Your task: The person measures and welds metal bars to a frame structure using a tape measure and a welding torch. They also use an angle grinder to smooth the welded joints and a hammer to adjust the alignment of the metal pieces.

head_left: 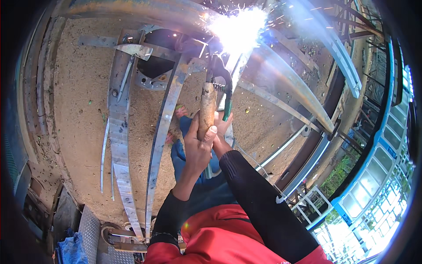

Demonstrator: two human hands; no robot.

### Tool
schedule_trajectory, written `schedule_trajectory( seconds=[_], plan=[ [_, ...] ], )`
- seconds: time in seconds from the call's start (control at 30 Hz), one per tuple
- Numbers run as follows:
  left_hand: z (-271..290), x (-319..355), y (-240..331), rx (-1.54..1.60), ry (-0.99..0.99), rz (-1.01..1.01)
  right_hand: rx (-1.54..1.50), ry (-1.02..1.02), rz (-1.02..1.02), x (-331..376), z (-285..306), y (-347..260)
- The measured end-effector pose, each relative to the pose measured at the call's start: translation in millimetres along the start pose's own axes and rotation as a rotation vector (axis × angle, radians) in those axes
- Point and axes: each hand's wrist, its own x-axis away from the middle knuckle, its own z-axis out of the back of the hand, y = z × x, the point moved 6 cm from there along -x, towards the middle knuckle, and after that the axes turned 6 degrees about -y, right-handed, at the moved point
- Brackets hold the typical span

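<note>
Electrode holder (pixel 206 110) sits dead centre, long axis running near straight away from me, pointing up-frame at the weld flash (pixel 237 26). Worn tan handle, dark head at the far end, with a black cable looping off the head and a green-sleeved bit (pixel 227 110) dropping back beside the handle.

My left hand (pixel 198 149) has its grip wrapped tight on the near end of the handle, thumb laid up along it. My right hand (pixel 222 125) is tucked just behind and beside the holder (mostly hidden by it), fingers touching the handle or the green sleeve; can't tell which, nor whether that grip is closed on anything. Left is plainly the nearer, load-bearing hand.

Arc lies beyond the holder's head, on the grey steel frame (pixel 162 127) that lies on the sandy ground (pixel 79 110). Frame's long flat bars run roughly parallel to the holder, left of it. Sparks spray right of the flash.
</note>
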Motion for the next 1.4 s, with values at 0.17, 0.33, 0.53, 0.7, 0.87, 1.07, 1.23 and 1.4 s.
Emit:
schedule_trajectory(
  seconds=[0.17, 0.33, 0.53, 0.7, 0.87, 1.07, 1.23, 1.4],
  plan=[
    [-2.2, 4.9, 3.4, 0.034, 0.004, -0.069, -0.009, -0.011, -0.044, -2.6, 4.1, -2.2],
    [-1.3, 3.3, 0.0, -0.012, 0.006, -0.077, -0.236, -0.123, -0.068, 5.6, 3.9, -17.1],
    [-1.3, 2.6, 1.5, -0.039, -0.021, -0.040, -0.179, -0.153, -0.094, 10.8, 9.7, -30.6],
    [-2.2, 2.0, 1.9, -0.035, -0.018, -0.053, -0.144, -0.150, -0.077, 10.2, 10.1, -28.8],
    [-3.4, -4.6, 1.9, -0.007, -0.058, 0.044, -0.211, -0.082, -0.045, 1.4, 3.5, -7.8],
    [-0.8, -4.2, 1.7, -0.152, -0.013, 0.010, -0.181, -0.086, -0.037, -4.0, -2.7, 2.4],
    [2.0, -8.6, -5.2, -0.154, -0.006, -0.131, -0.261, -0.080, -0.037, -2.4, -7.6, 14.5],
    [14.9, 12.2, -12.7, 0.033, 0.087, -0.177, -0.031, -0.014, 0.094, -3.9, -8.5, 6.5]
  ],
)
